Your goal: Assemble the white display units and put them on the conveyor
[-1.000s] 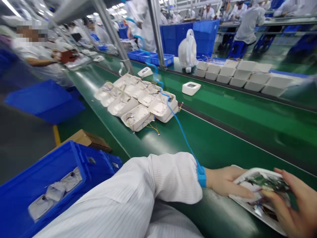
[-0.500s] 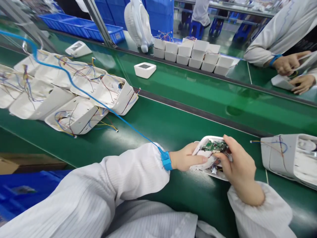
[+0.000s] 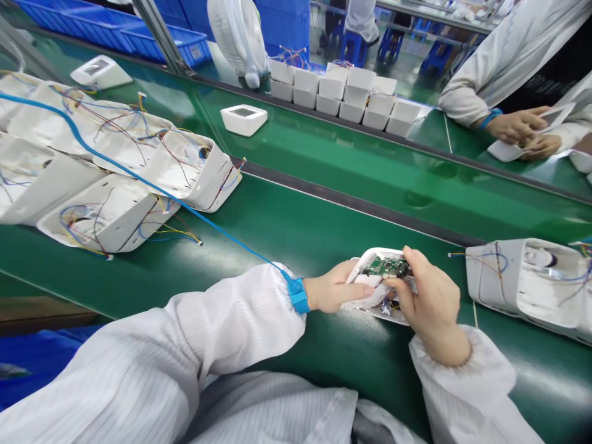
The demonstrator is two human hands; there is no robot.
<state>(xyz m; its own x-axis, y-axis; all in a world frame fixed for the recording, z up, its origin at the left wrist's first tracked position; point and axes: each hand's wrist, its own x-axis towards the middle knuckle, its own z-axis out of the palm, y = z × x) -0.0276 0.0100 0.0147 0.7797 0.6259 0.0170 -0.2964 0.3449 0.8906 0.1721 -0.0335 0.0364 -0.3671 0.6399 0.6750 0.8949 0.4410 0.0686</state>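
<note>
Over the green bench, my left hand (image 3: 337, 288) is closed on the left side of a white plastic housing (image 3: 365, 295), thumb across its front. A green circuit board (image 3: 385, 266) sits inside the housing's upper part. My right hand (image 3: 428, 296) grips the housing's right side, with fingertips at the board's right end; what lies under them is partly hidden. Wires and a small shiny part show in the lower half of the housing. A blue wrist strap (image 3: 297, 295) with a cord is round my left wrist.
White shells with loose wires (image 3: 115, 213) crowd the left, and more shells (image 3: 504, 277) stand at the right. On the belt (image 3: 300, 154) lies a white device (image 3: 244, 119). Beyond are stacked white cases (image 3: 356, 95), a fan (image 3: 238, 40), blue bins (image 3: 161, 40) and a co-worker's hands (image 3: 522, 129).
The camera view has shifted, so the bench items sit further left. My hands keep the same hold on the housing. Across the belt, the co-worker's hands have lifted a white part slightly.
</note>
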